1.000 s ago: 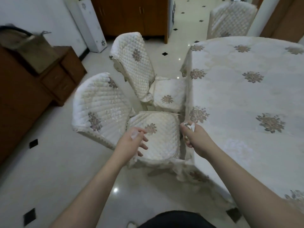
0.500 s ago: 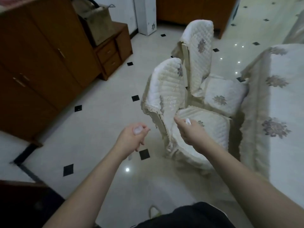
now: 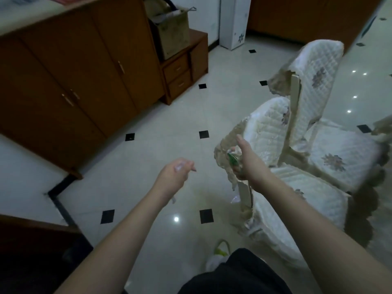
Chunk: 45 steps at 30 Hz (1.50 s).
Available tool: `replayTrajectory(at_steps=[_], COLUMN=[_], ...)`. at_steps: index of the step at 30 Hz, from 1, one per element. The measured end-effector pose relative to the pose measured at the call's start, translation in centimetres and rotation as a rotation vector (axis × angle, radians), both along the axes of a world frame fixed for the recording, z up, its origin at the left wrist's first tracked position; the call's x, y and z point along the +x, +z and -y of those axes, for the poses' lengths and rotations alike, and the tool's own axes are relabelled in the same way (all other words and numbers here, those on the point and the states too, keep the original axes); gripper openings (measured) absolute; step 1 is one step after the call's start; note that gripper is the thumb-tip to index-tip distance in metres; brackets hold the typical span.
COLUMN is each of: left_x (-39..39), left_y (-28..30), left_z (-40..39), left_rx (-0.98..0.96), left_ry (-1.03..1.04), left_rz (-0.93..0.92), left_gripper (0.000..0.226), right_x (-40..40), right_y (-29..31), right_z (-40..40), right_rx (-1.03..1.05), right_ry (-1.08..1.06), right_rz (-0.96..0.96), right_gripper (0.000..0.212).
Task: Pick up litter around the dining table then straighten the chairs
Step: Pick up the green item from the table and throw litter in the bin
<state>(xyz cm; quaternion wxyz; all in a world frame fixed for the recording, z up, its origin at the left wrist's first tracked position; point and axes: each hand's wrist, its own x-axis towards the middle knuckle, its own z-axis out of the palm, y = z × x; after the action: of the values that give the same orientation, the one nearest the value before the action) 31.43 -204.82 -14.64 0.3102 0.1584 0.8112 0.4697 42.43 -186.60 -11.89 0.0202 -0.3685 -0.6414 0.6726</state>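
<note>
My left hand (image 3: 177, 172) hovers over the tiled floor, fingers curled around a small clear scrap of litter (image 3: 178, 167). My right hand (image 3: 245, 159) is just left of the near chair's backrest and holds a crumpled green and clear wrapper (image 3: 233, 159). The near chair (image 3: 269, 132) wears a white quilted cover and stands turned askew. A second covered chair (image 3: 316, 81) stands right behind it, also at an angle. A small clear scrap (image 3: 235, 199) lies on the floor by the near chair's leg. The dining table is out of view except a bit of cloth at the right edge.
A brown wooden cabinet (image 3: 70, 81) fills the left side, with a low drawer unit (image 3: 184, 68) and a cardboard box (image 3: 171, 28) on it. A white appliance (image 3: 232, 20) stands at the back. The glossy tiled floor (image 3: 148, 145) lies between cabinet and chairs. A white and green slipper (image 3: 218, 253) shows below.
My view has swung left, away from the table toward the cabinet. Both hands moved left with it, off the chair seat, still holding their litter.
</note>
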Motion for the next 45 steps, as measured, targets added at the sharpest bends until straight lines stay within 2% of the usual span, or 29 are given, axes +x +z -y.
replayTrajectory(at_steps=[3, 6, 8, 10, 12, 13, 15, 17, 21, 25, 29, 34, 38, 41, 45], left_x=[-3.8, -7.9, -10.5, -13.1, -15.3, -16.4, -19.2, -22.3, -29.5, -36.7, -42.5, -47.8, -50.9, -52.4, -54.9], left_y=[1.9, 4.2, 4.7, 4.2, 3.6, 2.9, 1.6, 0.4, -0.8, -0.7, -0.6, -0.3, 0.4, 1.7, 3.1], left_z=[-0.9, -0.7, -0.8, -1.9, -3.4, -3.1, -2.9, -1.6, -1.6, -3.0, -6.8, -14.4, -22.4, -27.9, -35.2], left_rx=[0.108, 0.186, 0.194, 0.064, -0.129, -0.118, -0.075, 0.041, 0.118, 0.192, 0.264, 0.303, 0.271, 0.242, 0.169], left_ry=[0.049, 0.157, 0.178, 0.194, 0.218, 0.213, 0.249, 0.125, 0.020, -0.017, -0.094, -0.140, -0.230, -0.245, -0.320], left_rz=[0.132, 0.282, 0.340, 0.396, 0.517, 0.499, 0.286, 0.113, 0.000, 0.009, 0.043, 0.077, 0.048, 0.101, 0.030], left_gripper=[0.033, 0.036, 0.052, 0.056, 0.042, 0.034, 0.027, 0.040, 0.045, 0.036, 0.025, 0.021, 0.017, 0.020, 0.020], right_x=[-4.5, -9.2, -11.9, -14.2, -16.6, -17.9, -20.8, -24.1, -30.7, -36.3, -39.7, -42.9, -46.6, -48.7, -50.5], right_y=[0.3, 0.6, 0.6, 0.1, -0.3, -0.7, -1.5, -2.3, -3.9, -3.7, -3.1, -2.8, -4.0, -4.3, -3.5], right_z=[-0.6, -1.0, -1.1, -1.0, -0.9, -1.0, -1.4, -2.0, -2.5, -3.9, -6.1, -10.9, -17.5, -23.0, -30.2], right_rx=[-0.017, -0.103, -0.079, -0.040, -0.001, 0.025, 0.082, 0.112, 0.092, 0.106, -0.065, -0.006, 0.039, 0.042, -0.018], right_ry=[0.065, 0.137, 0.220, 0.304, 0.369, 0.388, 0.381, 0.357, 0.169, -0.114, -0.350, -0.318, -0.393, -0.414, -0.416], right_rz=[0.008, -0.025, -0.043, -0.077, -0.093, -0.094, -0.116, -0.166, -0.216, -0.208, -0.229, -0.105, -0.193, -0.189, -0.267], right_gripper=[0.055, 0.024, 0.019, 0.017, 0.016, 0.016, 0.017, 0.018, 0.015, 0.013, 0.017, 0.028, 0.031, 0.033, 0.026])
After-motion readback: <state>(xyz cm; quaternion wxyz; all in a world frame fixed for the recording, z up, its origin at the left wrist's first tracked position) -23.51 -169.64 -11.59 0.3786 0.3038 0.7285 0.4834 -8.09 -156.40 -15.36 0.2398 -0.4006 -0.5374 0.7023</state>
